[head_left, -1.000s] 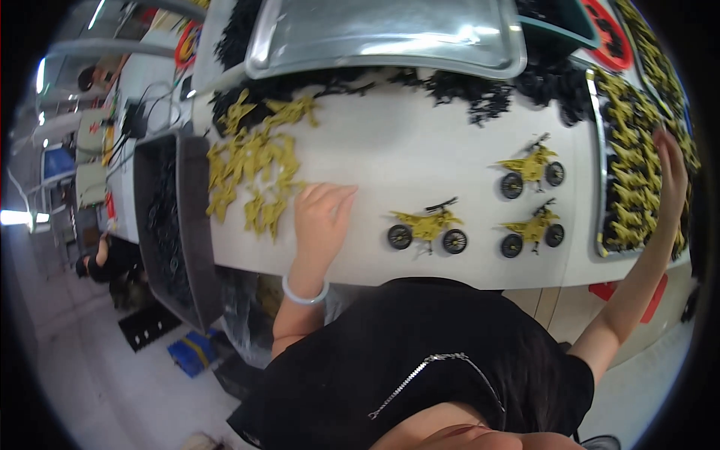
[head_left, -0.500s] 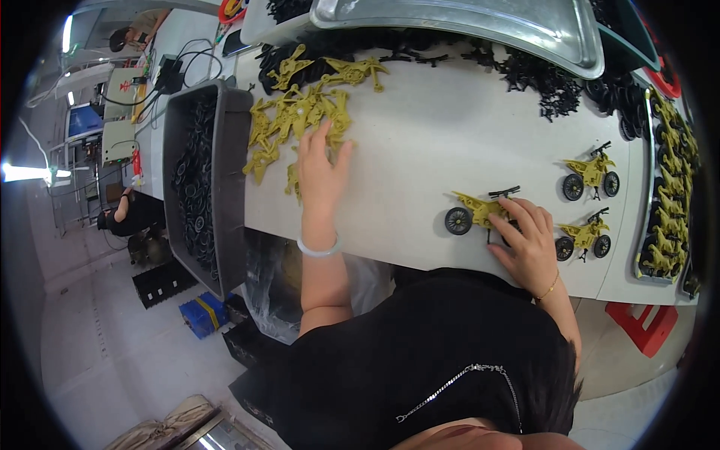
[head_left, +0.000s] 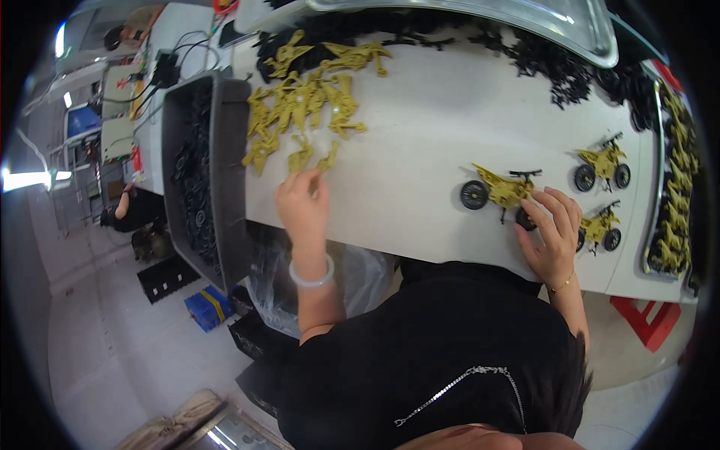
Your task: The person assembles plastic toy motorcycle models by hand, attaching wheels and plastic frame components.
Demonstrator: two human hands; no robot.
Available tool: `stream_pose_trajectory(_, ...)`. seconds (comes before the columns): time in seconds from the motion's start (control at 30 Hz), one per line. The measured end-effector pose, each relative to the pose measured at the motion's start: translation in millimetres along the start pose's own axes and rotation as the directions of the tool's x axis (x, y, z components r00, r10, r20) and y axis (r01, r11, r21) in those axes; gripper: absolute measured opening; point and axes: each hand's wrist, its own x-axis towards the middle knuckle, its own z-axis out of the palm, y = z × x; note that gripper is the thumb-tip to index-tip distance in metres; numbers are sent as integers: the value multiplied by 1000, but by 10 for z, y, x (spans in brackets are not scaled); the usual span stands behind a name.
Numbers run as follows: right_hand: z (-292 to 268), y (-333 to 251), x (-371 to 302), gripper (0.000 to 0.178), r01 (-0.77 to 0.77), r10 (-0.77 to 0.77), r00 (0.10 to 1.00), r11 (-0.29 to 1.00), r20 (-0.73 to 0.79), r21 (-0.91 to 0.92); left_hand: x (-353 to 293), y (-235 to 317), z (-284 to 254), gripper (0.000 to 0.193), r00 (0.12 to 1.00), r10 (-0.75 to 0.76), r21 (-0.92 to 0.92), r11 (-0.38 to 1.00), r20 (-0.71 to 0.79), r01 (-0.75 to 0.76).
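Observation:
A yellow toy motorcycle [head_left: 501, 193] with black wheels and handlebar stands near the table's front edge. My right hand [head_left: 553, 236] is beside its front wheel, thumb and fingers apart, with the fingertips close to or touching the bike. On the left, my left hand [head_left: 302, 204] is closed in a pinch at the lower end of a small yellow plastic part [head_left: 328, 158]; the fingertips partly hide the grip. Another yellow part [head_left: 299, 154] lies just beyond that hand, in front of a heap of yellow motorcycle body parts [head_left: 304, 97].
Two more assembled motorcycles [head_left: 602, 163] [head_left: 602, 227] stand at right, near a tray of yellow and black pieces [head_left: 673, 187]. A grey bin [head_left: 232, 142] of black rings borders the left side. Black small parts [head_left: 551, 71] and a metal tray [head_left: 480, 15] line the back.
My left hand has drawn back from the yellow heap toward me, its fingers closing. My right hand has slid off the motorcycle's middle to its front wheel, and the bike sits slightly farther away.

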Motion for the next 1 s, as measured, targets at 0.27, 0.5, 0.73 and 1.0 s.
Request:
stream_pose_trajectory(0.27,95,-186,-85,27,-89,88,996,994,-10,-60,38,402,139,23,882,50,-548,799,469,246)
stream_pose_trajectory(0.5,211,-121,-44,21,-133,129,991,986,-45,-103,-91,658,156,39,962,134,-260,963,238,-70)
stream_pose_trajectory(0.73,270,-89,-38,19,-155,144,982,984,-123,-89,-11,709,207,36,933,125,-329,944,339,-7)
stream_pose_trajectory(1.0,304,-33,-82,19,-174,162,973,983,-167,-62,216,1360,195,39,901,260,-505,861,347,-54)
